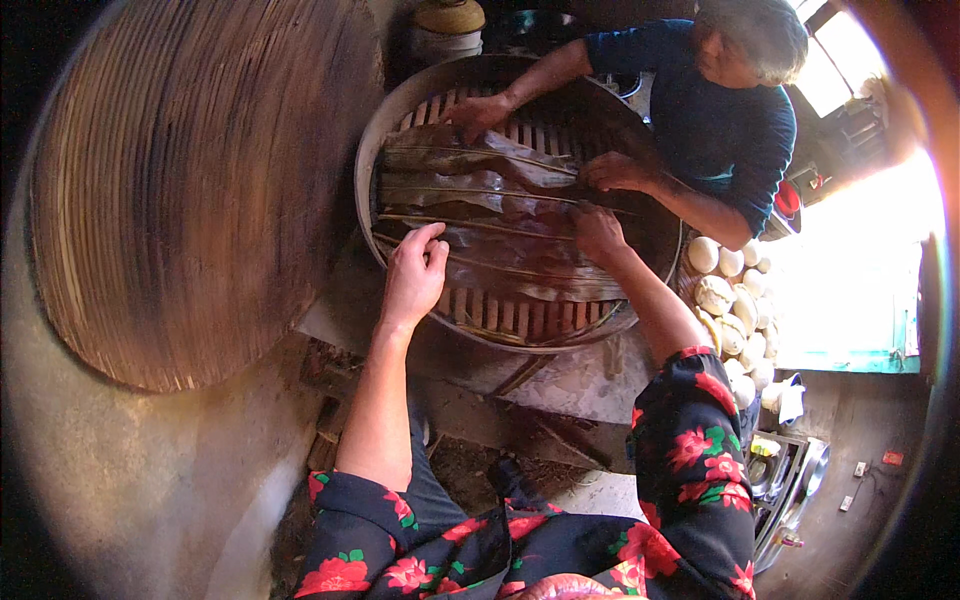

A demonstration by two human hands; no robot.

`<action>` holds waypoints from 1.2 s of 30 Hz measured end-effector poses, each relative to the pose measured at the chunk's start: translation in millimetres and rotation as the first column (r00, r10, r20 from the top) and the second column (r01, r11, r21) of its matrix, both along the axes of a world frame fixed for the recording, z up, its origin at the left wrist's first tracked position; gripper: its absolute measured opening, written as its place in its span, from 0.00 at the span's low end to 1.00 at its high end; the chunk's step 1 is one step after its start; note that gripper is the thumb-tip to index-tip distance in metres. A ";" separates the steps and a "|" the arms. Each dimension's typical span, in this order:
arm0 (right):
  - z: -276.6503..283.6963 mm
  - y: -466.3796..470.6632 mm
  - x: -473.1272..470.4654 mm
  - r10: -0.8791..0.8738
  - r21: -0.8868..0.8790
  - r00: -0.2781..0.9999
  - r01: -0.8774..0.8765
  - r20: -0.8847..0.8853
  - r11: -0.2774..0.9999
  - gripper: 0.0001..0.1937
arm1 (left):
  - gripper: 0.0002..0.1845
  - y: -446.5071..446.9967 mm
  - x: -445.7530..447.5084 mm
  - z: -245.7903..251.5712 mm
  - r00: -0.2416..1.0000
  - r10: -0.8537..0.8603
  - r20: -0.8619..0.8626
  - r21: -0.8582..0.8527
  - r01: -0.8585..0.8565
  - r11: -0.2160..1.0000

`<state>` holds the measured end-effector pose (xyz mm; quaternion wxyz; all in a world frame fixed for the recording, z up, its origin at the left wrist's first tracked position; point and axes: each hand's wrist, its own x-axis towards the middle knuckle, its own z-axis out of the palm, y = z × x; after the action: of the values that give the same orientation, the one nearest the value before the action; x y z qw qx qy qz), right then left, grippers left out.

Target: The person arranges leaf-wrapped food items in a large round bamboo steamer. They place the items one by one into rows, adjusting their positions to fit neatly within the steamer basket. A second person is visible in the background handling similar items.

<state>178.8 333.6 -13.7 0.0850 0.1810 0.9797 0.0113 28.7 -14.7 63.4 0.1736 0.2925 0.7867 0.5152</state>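
Note:
A large round steamer (pixel 367 172) with a slatted base (pixel 517 319) is in front of me. Long brown dried leaves (pixel 502 247) lie side by side across its slats, their pale midribs running left to right. My left hand (pixel 415 274) hovers at the near-left rim by the leaf ends, thumb and forefinger apart, with nothing visible between them. On the right, my right hand (pixel 600 234) reaches over the rim to the other ends of the leaves. Its fingertips are dark and blurred, so whether it grips a leaf cannot be told.
Across the steamer a person (pixel 720 142) in a dark top has both hands at the far leaves. Several pale dough buns (pixel 731 300) sit to the right. A big round ribbed lid (pixel 180 195) stands at left. A lidded pot (pixel 448 30) is behind; a metal stove (pixel 780 480) lies lower right.

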 end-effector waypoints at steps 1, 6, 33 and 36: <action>3.6 -2.4 -3.4 -0.007 0.008 0.999 0.006 0.050 1.000 0.17 | 0.18 -2.1 -1.8 0.2 1.000 0.001 -0.012 -0.002 -0.001 1.000; 24.1 -22.8 -27.2 -0.166 -0.029 0.972 0.173 0.167 0.984 0.15 | 0.17 -17.3 -12.1 -0.8 0.998 0.037 -0.049 0.012 -0.037 0.999; -23.4 -124.5 -131.1 0.041 -0.190 0.620 -0.302 -0.783 0.934 0.11 | 0.18 -20.0 -18.3 7.6 0.997 0.073 -0.014 0.024 -0.073 0.997; -24.0 -117.9 -116.3 -0.141 -0.350 0.624 -0.226 -0.769 0.909 0.10 | 0.20 -12.3 -20.5 4.3 0.997 0.068 0.028 0.056 -0.069 0.996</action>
<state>62.5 215.7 -37.7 -0.3115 0.1216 0.9018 -0.2738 8.3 -27.0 67.7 0.1577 0.2634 0.7788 0.5470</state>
